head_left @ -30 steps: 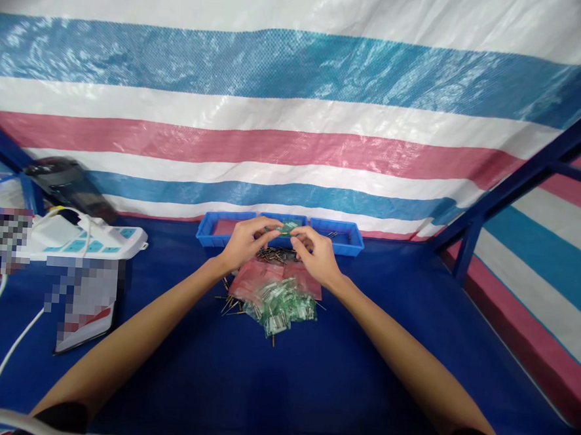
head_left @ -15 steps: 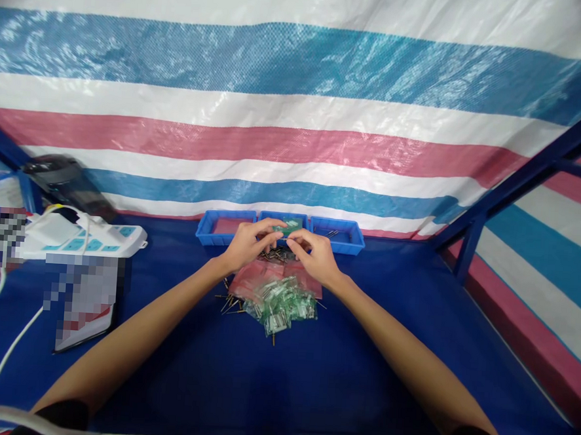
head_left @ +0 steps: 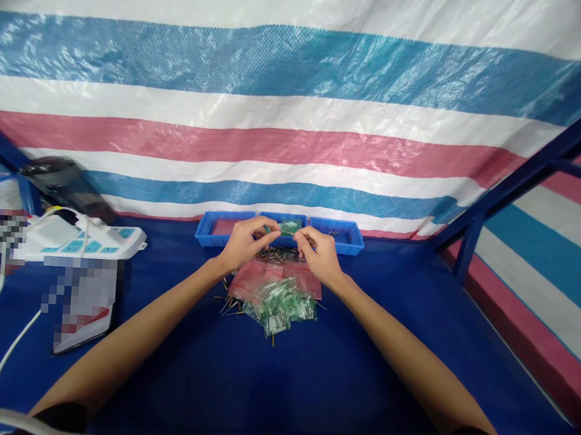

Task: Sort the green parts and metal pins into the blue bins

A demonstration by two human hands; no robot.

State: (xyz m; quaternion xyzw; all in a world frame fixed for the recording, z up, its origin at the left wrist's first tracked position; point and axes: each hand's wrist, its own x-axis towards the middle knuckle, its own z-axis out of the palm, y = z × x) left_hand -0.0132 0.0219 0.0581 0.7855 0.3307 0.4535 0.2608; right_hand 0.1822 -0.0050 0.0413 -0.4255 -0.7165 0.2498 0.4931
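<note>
My left hand [head_left: 248, 242] is closed in a pinch in front of the left and middle blue trays; what its fingertips grip is too small to name. Across a small gap, my right hand [head_left: 318, 251] also pinches, with a tiny thin piece at its fingertips that I cannot make out. Green packets lie in the middle blue tray [head_left: 290, 227] behind the hands. Below them on the table are thin metal pieces [head_left: 274, 254], red plastic bags [head_left: 252, 275] and a heap of small clear-green bags [head_left: 285, 304] with metal parts inside.
The left blue tray [head_left: 211, 240] holds something red; the right blue tray [head_left: 348, 248] holds a few thin metal pieces. A white power strip [head_left: 131, 240], a phone-like device [head_left: 88, 303], a dark bottle [head_left: 71, 184] and cables occupy the left. Blue frame bars [head_left: 499, 191] slant at the right.
My hands have moved slightly apart, my right hand shifting to the right. More of the middle tray's green packets shows between them.
</note>
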